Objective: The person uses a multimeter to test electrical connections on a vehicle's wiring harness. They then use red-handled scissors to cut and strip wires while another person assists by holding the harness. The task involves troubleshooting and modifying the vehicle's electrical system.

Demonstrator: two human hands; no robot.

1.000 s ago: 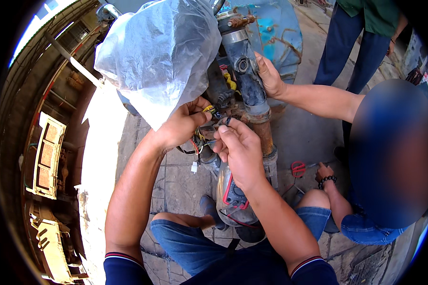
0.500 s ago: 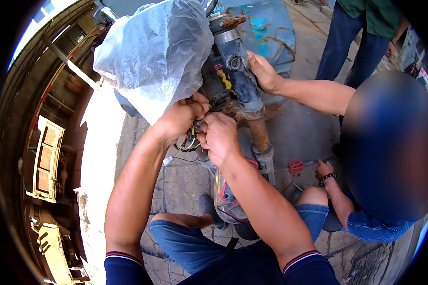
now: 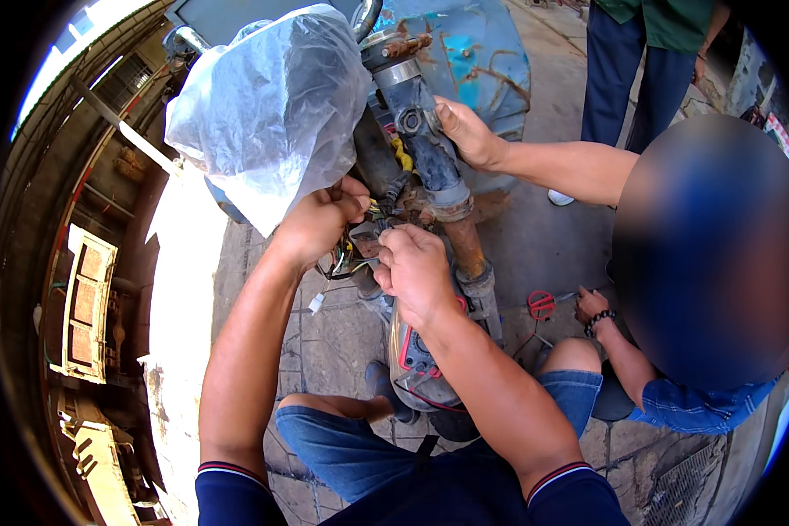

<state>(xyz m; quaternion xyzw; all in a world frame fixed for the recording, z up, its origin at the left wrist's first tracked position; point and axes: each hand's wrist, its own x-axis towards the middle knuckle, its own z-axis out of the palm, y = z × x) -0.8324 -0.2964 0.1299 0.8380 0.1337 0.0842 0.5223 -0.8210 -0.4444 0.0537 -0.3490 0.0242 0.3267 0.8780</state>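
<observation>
Beside the rusty front fork, my left hand has its fingers pinched together on thin wires, below a part wrapped in a clear plastic bag. My right hand is closed too, thumb and forefinger gripping a thin wire close to the left fingertips. Between the two hands hangs a tangle of coloured wires, with a white plug connector dangling from it. The exact joint under my fingertips is partly hidden. Just right of my hands stands a dark fork tube with a rusty lower part.
A co-worker's hand rests against the fork tube. That person's other hand is low on the right by a red ring-shaped thing. A red-edged multimeter lies under my right forearm. Another person's legs stand behind.
My right hand has drawn slightly down and away from the left, so more wires show between them. The view has shifted a little. The co-worker's hand stays at the fork tube.
</observation>
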